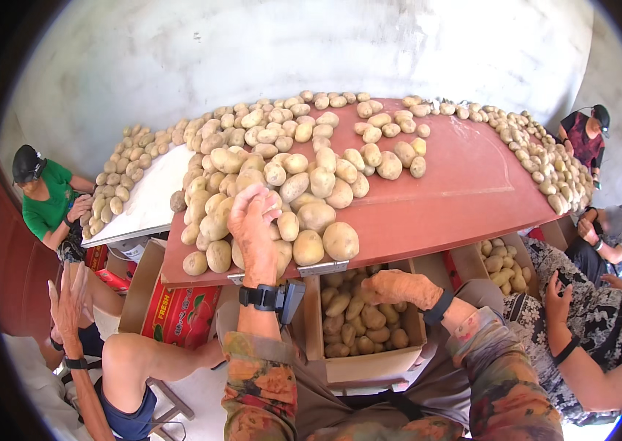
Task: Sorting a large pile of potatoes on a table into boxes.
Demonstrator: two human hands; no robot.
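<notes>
My left hand (254, 234) is raised over the near edge of a pile of potatoes (226, 160). Its fingers are loosely bent and somewhat apart, and I see no potato held in it. The pile rests on a red door-like panel (432, 193) used as a tabletop, with metal hinges (323, 268) along its near edge. Below that edge, my right hand (402, 288) hangs over an open cardboard box (374, 368). Potatoes (363, 320) lie inside this box, between my knees. The right fingers curl downward, and their tips are hidden, so whether they hold a potato is unclear.
Potatoes also cover a white board (148, 193) at left and the panel's far right end. A red printed carton (181, 314) and another potato-filled box (503, 267) stand under the table. Co-workers sit close on both sides, including a person in green (49, 193).
</notes>
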